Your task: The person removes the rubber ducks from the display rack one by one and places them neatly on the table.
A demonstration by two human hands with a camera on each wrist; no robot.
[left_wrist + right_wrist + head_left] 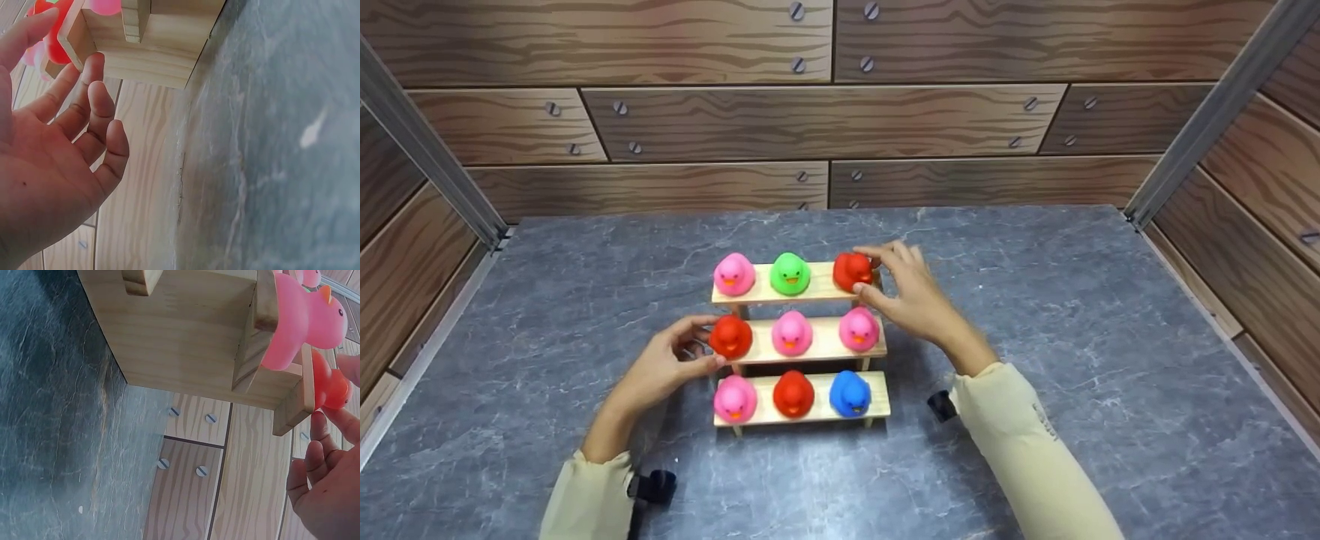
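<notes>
A three-tiered wooden stand [765, 292] carries rubber ducks in three rows. At the left end of the middle tier my left hand [664, 367] holds a red duck [731, 337] between thumb and forefinger; its other fingers curve loosely beside the tier. My right hand [911, 292] pinches another red duck [851, 271] at the right end of the top tier, and this duck faces to the right. Pink [734, 274] and green [790, 274] ducks share the top tier. In the right wrist view a pink duck [304, 323] on the middle tier appears nearer than the gripped red duck [328, 385].
Two pink ducks [792, 334] stand on the middle tier. The bottom tier bears a pink duck [735, 398], a red duck [793, 394] and a blue duck [850, 394]. The stand is on a grey marbled table [1080, 360] enclosed by wood-patterned walls [825, 124].
</notes>
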